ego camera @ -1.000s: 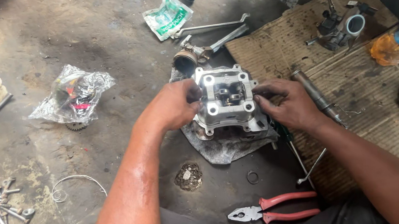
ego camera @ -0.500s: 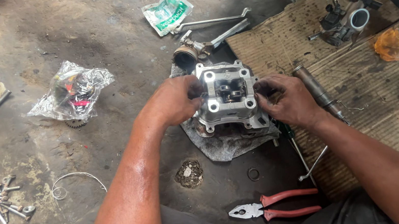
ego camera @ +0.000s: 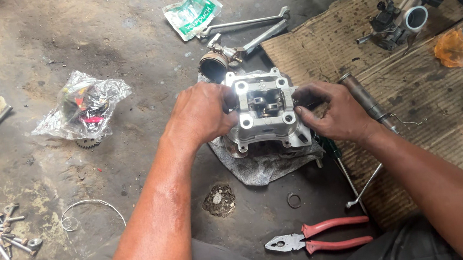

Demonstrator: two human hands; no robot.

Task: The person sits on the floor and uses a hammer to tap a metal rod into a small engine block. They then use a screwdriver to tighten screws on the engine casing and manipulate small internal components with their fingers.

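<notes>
- Head view: compared with half a second ago, both hands stay on the silver cast-metal cylinder head [ego camera: 265,110], which sits in the same spot on a grey rag [ego camera: 260,168] on the concrete floor [ego camera: 112,38]; the view has barely shifted.
- The left hand [ego camera: 200,116] keeps its grip closed on the head's left side, fingers curled over the edge.
- The right hand [ego camera: 333,113] keeps its grip on the right side, fingertips pressed against it.
- A clear crumpled plastic bag [ego camera: 82,108] holds dark and coloured small parts, well apart to the left.
- A green-and-white flat pouch [ego camera: 192,13] lies beyond; its contents cannot be told.
- Red-handled pliers [ego camera: 317,238] lie near the person's lap.
</notes>
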